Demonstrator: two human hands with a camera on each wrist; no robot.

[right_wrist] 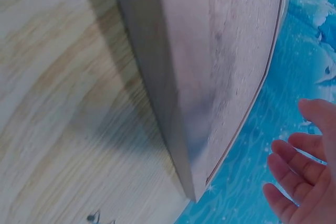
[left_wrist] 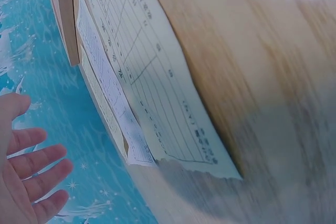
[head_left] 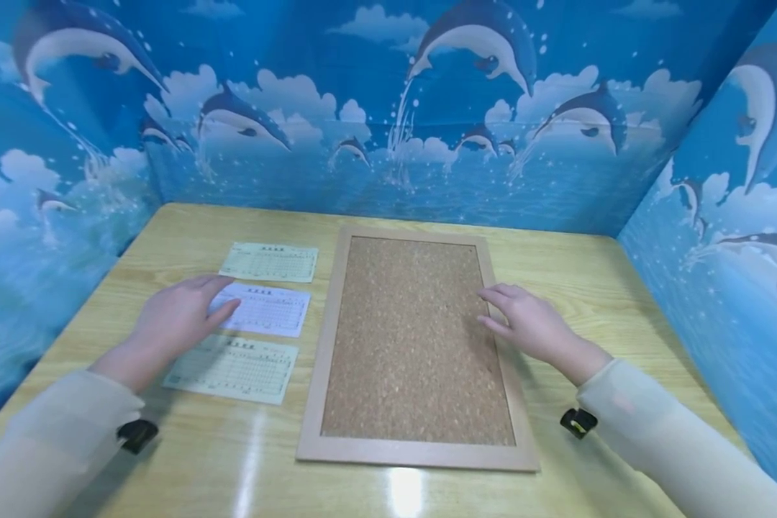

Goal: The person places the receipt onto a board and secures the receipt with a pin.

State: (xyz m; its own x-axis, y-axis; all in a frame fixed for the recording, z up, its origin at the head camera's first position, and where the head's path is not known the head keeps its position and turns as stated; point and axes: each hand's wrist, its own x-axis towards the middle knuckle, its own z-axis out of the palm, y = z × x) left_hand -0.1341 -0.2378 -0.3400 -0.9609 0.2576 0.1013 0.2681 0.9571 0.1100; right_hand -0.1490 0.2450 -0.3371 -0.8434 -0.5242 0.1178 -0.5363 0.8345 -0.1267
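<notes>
Three printed paper slips lie in a column on the table: a pale green one [head_left: 275, 263] at the back, a lilac one [head_left: 272, 311] in the middle, and another pale green one [head_left: 239, 370] at the front. My left hand [head_left: 176, 316] hovers over the left side of the slips, holding nothing. Its fingers are spread in the left wrist view. Right of the slips lies a cork board [head_left: 417, 345] with a wooden frame. Above the board's right edge is my right hand [head_left: 534, 324], its fingers relaxed and holding nothing.
The light wood table [head_left: 596, 288] meets a blue cloth backdrop [head_left: 375, 173] printed with dolphins at the back and sides. A small dark thing [right_wrist: 93, 217], too partial to identify, shows at the bottom of the right wrist view.
</notes>
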